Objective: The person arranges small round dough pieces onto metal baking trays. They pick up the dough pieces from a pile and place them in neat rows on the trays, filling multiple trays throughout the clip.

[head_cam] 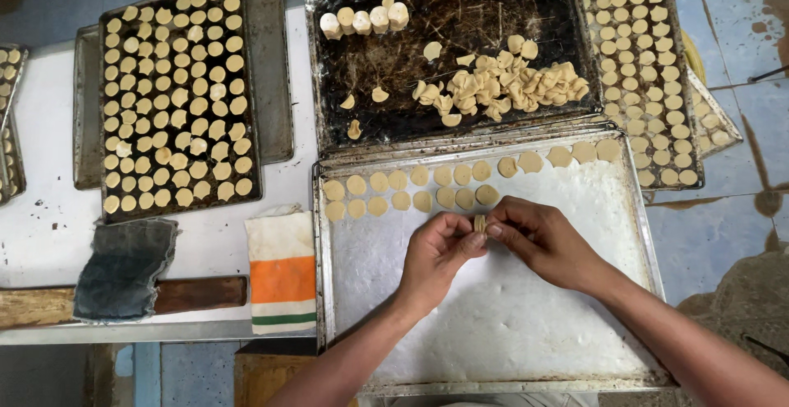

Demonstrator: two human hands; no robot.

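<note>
Floured tray (575, 292) on counter (49, 210), two rows of dough discs (411, 189) along its top; both hands, left hand (440, 251) and right hand (542, 238), pinching one small disc stack (480, 223) above it; best peeled singly, edges touching.

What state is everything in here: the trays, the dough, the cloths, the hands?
Left hand: pinching dough disc.
Right hand: pinching same disc.
Dough disc: held upright between fingertips.
Floured tray: two partial rows of discs.
Dark tray: loose dough pile, few cylinders.
Left tray: full of discs.
Striped cloth: folded.
</note>
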